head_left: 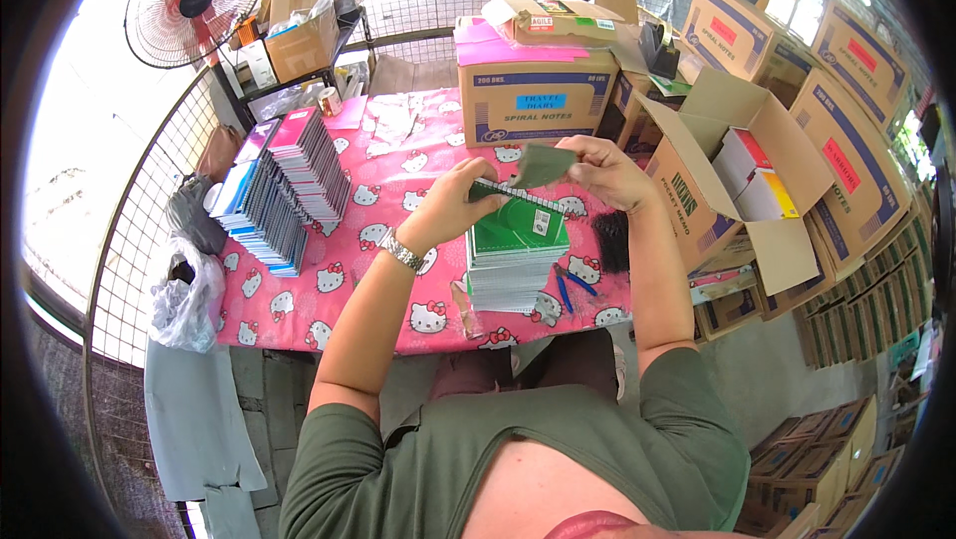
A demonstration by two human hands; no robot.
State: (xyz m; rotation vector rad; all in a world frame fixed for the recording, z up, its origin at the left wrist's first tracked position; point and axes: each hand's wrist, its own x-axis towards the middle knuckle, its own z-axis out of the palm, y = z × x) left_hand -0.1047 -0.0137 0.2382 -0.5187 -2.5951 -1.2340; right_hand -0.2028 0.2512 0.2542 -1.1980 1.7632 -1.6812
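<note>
Green spiral notebook [520, 225]: one, topmost on a single stack of notebooks [510, 275] at the middle of the pink patterned table [398, 320], directly in front of the person. Its wire binding runs along the far edge. Left hand [460, 202]: one, wristwatch on the wrist, fingers pinched on the notebook's far left corner at the binding. Right hand [607, 168]: one, closed on a green cover sheet [543, 165] lifted just above the binding. Blue pens [570, 288]: two, lying on the table just right of the stack. Black bundle of bindings [610, 240]: one, right of the stack, beyond the pens. Slanted rows of notebooks [284, 185]: two, well left of the stack. Closed cardboard box [533, 96]: one, behind the stack at the table's far edge. Open cardboard box [742, 185]: one, right of the stack, holding packs. Fan [194, 1]: one, far left behind the table.
</note>
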